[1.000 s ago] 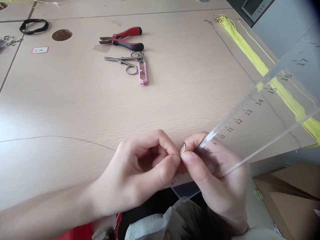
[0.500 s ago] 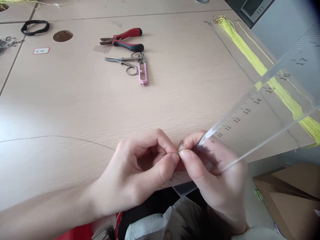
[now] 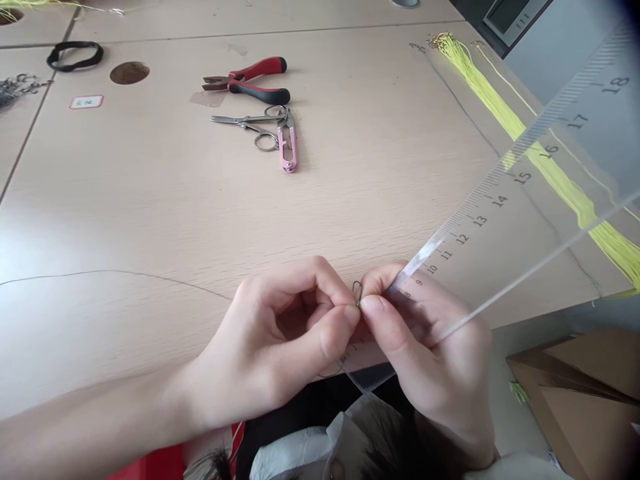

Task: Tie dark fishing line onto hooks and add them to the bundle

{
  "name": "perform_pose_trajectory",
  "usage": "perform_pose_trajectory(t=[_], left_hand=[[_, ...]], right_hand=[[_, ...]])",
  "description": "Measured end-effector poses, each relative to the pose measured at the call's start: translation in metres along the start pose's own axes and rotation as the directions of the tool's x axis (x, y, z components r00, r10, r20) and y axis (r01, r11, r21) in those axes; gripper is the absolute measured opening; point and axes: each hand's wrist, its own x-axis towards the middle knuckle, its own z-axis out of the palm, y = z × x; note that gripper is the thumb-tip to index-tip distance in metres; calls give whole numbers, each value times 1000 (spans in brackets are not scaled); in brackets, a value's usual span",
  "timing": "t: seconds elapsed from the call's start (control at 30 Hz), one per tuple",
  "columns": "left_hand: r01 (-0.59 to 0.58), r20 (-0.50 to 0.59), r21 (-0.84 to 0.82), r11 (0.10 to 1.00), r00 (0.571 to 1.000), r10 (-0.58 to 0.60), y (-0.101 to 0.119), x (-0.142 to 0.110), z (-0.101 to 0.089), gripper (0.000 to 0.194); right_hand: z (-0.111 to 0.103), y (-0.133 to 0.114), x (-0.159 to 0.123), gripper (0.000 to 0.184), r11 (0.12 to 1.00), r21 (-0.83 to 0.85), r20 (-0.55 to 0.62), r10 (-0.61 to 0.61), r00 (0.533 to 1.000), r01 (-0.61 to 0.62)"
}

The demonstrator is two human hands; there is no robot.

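Observation:
My left hand (image 3: 280, 340) is closed in a pinch on a thin dark cord (image 3: 125, 271), which trails from behind the hand across the table to the left. A small loop (image 3: 357, 288) of the cord stands up between the two hands. Fingertips of my right hand (image 3: 445, 380) meet those of the left at the base of that loop. The right hand also grips a clear ruler (image 3: 493, 223), which passes through its palm and slants up to the right. Its low-numbered end sticks out below the hands. What lies between the right thumb and finger is mostly covered.
Red-and-black pliers (image 3: 260, 92), silver scissors (image 3: 245, 122) and pink thread snips (image 3: 289, 150) lie beyond the hands. A yellow cord bundle (image 3: 505, 110) runs along the right side, partly under the ruler. A black band (image 3: 75, 65) lies far left; cardboard (image 3: 585, 407) is at lower right.
The loop has turned more upright and narrower between the fingertips. The ruler has tilted slightly more steeply with the right hand. The left hand keeps its pinch almost in place.

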Motion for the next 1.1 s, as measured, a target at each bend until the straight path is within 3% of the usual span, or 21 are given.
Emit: perform_pose_trajectory(t=[0.27, 0.63, 0.83, 1.1], left_hand=[[-8, 13, -9, 1000, 1000, 8, 1, 0, -1, 17], [4, 29, -61, 998, 1000, -2, 1, -1, -2, 16], [6, 72, -107, 994, 997, 2, 2, 0, -2, 15], [64, 106, -163, 985, 993, -47, 1, 2, -1, 15]], right_hand=[[0, -1, 0, 15, 1000, 22, -13, -1, 1000, 1], [1, 0, -1, 13, 981, 192, 2, 17, 1000, -17], [7, 4, -4, 11, 893, 451, -163, 88, 983, -5], [0, 5, -6, 10, 921, 386, -45, 82, 996, -59]])
